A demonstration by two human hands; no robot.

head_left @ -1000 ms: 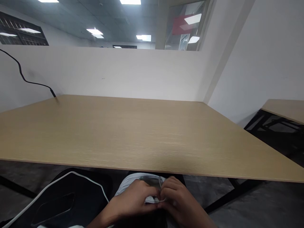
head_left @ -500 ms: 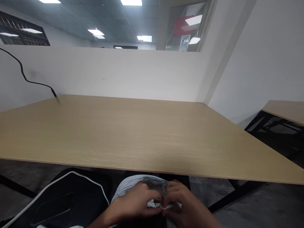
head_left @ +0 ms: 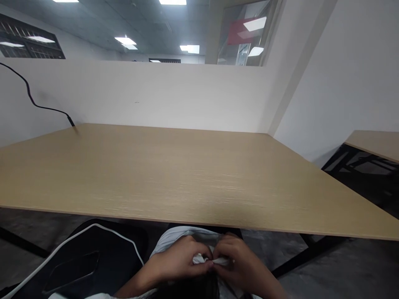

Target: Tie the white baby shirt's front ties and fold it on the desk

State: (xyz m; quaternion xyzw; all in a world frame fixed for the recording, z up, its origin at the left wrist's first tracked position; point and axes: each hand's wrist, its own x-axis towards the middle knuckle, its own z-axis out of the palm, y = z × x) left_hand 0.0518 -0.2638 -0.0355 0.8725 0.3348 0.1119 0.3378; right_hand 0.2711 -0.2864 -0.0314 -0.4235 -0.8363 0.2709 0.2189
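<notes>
Below the desk's front edge, my left hand (head_left: 183, 257) and my right hand (head_left: 238, 261) meet fingertip to fingertip over my lap. Both are closed in a pinch on one crumpled white piece (head_left: 199, 259), thin and soft-looking. It is twisted where the fingertips come together, and bits of it show inside each hand's curl. Whether it is cloth or paper I cannot tell. Light grey fabric (head_left: 174, 234) lies on the lap behind my hands, partly covered by them.
A wooden desk (head_left: 174, 174) spans the view ahead, against a white partition (head_left: 168, 95). A black cable (head_left: 46, 108) hangs at the left. Beside my left forearm a white cable (head_left: 62, 245) crosses a dark seat-like surface (head_left: 112, 253). Another table (head_left: 377, 143) stands at right.
My hands have drawn slightly closer together, and the white piece now looks more tightly twisted between the fingertips. The view has shifted very slightly.
</notes>
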